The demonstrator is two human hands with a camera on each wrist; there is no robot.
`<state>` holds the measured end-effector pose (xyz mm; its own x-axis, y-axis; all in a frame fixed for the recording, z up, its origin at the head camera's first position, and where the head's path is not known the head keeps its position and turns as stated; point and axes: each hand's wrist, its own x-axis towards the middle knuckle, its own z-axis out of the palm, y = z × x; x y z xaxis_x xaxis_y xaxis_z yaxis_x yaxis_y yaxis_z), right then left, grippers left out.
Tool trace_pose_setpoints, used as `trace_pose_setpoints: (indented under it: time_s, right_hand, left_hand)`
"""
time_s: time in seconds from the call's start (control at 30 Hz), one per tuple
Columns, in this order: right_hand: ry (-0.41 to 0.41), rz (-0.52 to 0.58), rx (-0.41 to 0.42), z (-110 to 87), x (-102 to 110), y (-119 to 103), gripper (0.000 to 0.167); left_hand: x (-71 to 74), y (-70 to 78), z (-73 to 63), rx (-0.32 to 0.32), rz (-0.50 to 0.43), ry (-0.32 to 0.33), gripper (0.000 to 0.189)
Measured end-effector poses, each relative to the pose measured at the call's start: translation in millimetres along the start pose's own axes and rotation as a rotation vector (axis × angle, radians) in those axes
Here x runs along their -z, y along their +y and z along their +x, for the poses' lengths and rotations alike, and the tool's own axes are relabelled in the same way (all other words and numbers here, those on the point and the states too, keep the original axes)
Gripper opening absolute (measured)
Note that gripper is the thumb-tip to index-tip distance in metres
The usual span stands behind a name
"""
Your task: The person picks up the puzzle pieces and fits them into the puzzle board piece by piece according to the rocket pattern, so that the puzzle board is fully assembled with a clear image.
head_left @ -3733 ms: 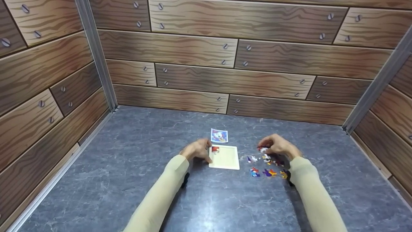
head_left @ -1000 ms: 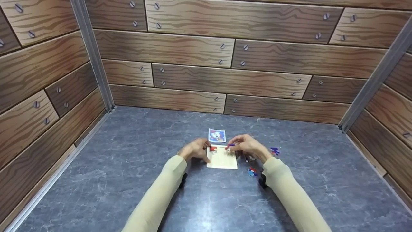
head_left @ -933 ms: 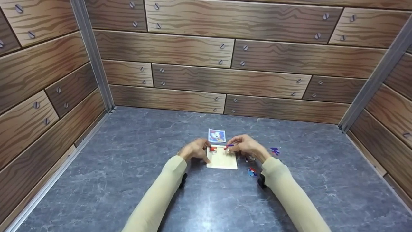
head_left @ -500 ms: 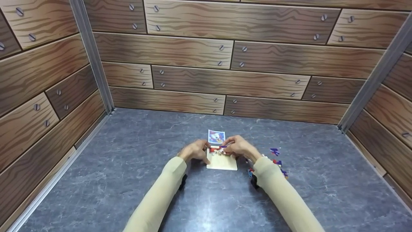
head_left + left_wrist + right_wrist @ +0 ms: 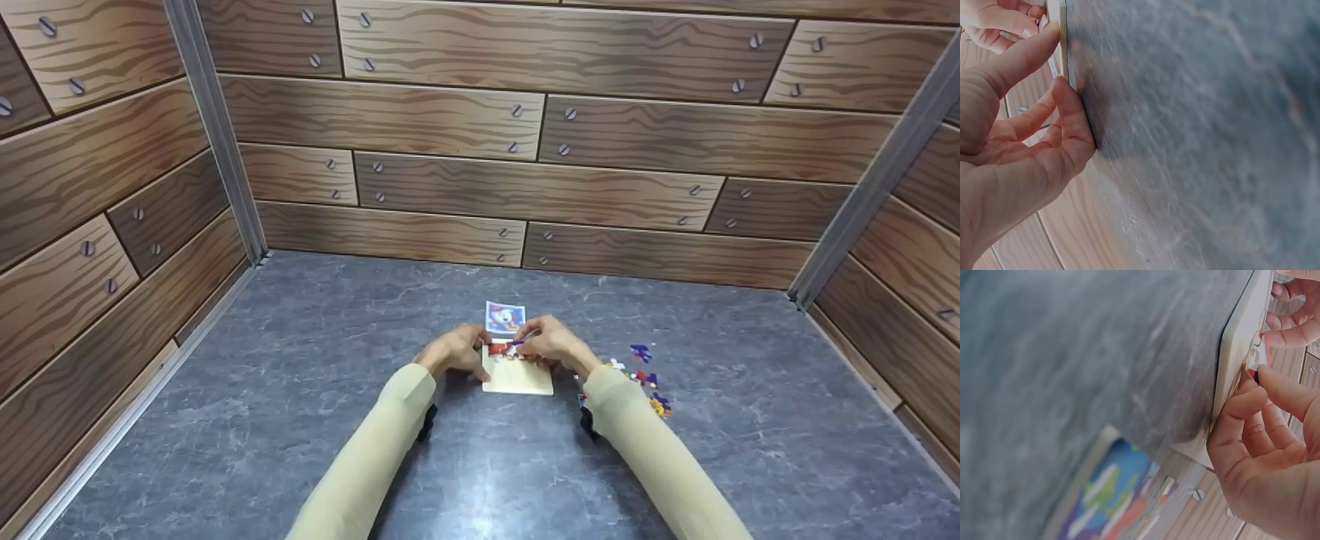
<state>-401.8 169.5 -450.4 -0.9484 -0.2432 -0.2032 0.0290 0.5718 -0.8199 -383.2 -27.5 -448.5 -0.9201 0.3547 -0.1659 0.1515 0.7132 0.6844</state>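
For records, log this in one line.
left hand: touching square cream board; right hand: pinching part-purple jigsaw piece at board; multicoloured jigsaw pieces: right of board

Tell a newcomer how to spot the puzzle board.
Start at the grey marbled tabletop and find the left hand and right hand. The square cream board lies flat between them; its plain near half sets it apart from the blue printed card beyond.
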Motion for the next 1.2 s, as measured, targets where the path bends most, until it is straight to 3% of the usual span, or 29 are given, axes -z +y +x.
trace_pose_setpoints:
  time_s: [0.27, 0.63, 0.97, 1.2]
  right_hand:
    - [0.029, -0.026, -0.004, 0.8, -1.8, -1.3, 0.012]
    - [0.065, -0.056, 0.012, 1.8, -3.0, -2.1, 0.015]
    - [-0.021, -0.019, 0.089, 0.5, 2.2, 3.6, 0.029]
    - [-0.06, -0.04, 0.1, 0.6, 3.7, 2.7, 0.034]
  left_hand:
    - [0.0, 0.2, 0.1, 0.001, 0.032, 0.02, 0.061]
    - [-0.9, -0.7, 1.4, 0.0, -0.004, 0.021, 0.062]
    - [-1.2, 0.6, -1.8, -0.016, 0.044, 0.032, 0.061]
    - [-1.1, -1.4, 1.2, -0.013, 0.047, 0.032, 0.061]
